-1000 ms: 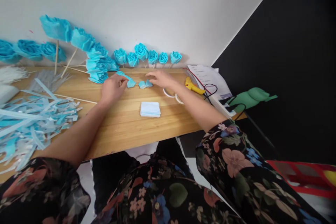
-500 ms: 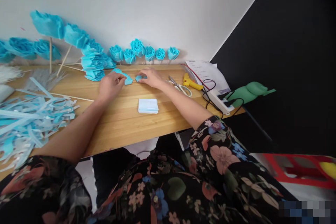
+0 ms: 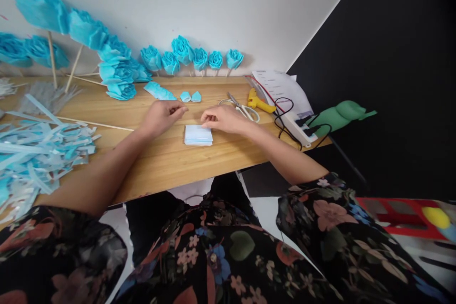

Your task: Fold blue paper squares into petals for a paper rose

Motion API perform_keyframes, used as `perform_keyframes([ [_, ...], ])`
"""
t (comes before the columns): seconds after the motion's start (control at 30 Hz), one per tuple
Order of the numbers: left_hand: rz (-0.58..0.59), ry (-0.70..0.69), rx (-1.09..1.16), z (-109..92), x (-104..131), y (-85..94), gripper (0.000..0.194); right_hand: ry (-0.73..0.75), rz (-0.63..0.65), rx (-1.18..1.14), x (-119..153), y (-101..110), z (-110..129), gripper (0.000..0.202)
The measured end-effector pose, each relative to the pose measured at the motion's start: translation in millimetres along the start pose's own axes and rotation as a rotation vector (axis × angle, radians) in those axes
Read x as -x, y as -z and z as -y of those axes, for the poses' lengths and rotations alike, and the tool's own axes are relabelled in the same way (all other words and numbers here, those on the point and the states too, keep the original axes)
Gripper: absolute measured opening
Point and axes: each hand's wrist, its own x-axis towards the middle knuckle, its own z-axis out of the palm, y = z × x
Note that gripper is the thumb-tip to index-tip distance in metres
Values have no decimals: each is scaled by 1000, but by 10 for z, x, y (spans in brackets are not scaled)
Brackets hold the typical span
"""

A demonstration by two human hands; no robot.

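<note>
My left hand (image 3: 164, 117) hovers over the table just left of a small stack of pale blue-white folded sheets (image 3: 198, 136). Its thumb and fingers are drawn together, and nothing shows between them. My right hand (image 3: 225, 119) is at the stack's upper right corner, fingers loosely bent and a little apart, holding nothing I can see; whether it touches the top sheet is unclear. Beyond the hands lie two small blue petal pieces (image 3: 196, 97) side by side. A row of overlapping blue petals (image 3: 159, 90) lies to their left.
Blue paper roses (image 3: 182, 50) on sticks line the wall. Blue and white strips (image 3: 46, 152) are heaped at left, near a thin stick (image 3: 98, 124). At right are scissors (image 3: 245, 109), a yellow glue gun (image 3: 260, 101), a power strip (image 3: 301, 134) with black cables, and papers (image 3: 276, 86).
Both hands have drawn back toward me, the right one to the folded stack. The petal piece under my right hand is let go and lies beside another. The view has shifted slightly.
</note>
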Motion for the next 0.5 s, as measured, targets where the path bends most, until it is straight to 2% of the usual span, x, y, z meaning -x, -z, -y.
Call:
perform_keyframes([
  [0.13,84,4,39,-48,18,-18,34,-80,76,3,-32,-58,-10,17],
  [0.33,130,12,105,-15,16,-21,36,-88,-1,-103,-65,-122,-78,15],
  [0.5,181,-19,135,-20,33,-7,43,4,-73,-103,-52,-181,-130,21],
])
